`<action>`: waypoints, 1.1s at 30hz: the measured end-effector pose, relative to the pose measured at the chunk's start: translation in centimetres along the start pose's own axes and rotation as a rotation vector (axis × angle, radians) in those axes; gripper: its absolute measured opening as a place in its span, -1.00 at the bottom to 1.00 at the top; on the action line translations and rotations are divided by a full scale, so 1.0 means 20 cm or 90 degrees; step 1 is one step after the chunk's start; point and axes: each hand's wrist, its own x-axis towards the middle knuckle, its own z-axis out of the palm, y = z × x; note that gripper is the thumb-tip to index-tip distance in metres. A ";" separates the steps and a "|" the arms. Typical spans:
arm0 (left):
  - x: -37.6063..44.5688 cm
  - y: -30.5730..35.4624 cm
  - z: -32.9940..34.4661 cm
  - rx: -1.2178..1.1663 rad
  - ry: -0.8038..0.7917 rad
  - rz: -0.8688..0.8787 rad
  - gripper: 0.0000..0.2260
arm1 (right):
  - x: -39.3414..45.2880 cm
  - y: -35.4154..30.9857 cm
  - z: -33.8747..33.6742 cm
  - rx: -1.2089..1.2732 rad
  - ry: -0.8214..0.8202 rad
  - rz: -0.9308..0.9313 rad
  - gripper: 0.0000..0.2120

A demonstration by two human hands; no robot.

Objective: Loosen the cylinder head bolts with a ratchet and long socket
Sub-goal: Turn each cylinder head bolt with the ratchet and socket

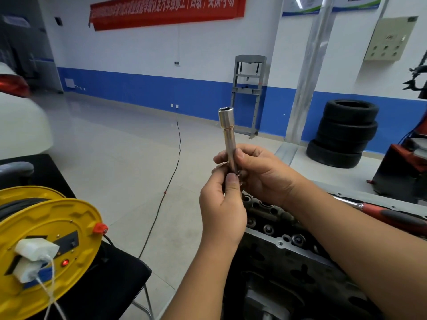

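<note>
I hold a long silver socket (pixel 228 132) upright in front of me, its wide open end pointing up. My right hand (pixel 261 174) grips its lower shaft between thumb and fingers. My left hand (pixel 221 209) is closed just below, around the socket's bottom end; what else it holds is hidden. Beneath my hands lies the grey cylinder head (pixel 277 245) with round bolt holes along its top. A tool with a red and black handle (pixel 392 215) rests on the far side of the engine, at the right.
A yellow cable reel (pixel 46 239) with white plugs sits on a black chair (pixel 111 285) at the left. A black cable (pixel 171 176) runs across the floor. Stacked tyres (pixel 344 132) and a grey press frame (pixel 247 93) stand by the blue-and-white wall. A white car (pixel 18 116) is at far left.
</note>
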 end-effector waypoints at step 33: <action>0.03 -0.03 0.03 0.066 0.103 0.008 -0.84 | -0.03 -0.02 0.05 0.047 -0.005 -0.051 -0.81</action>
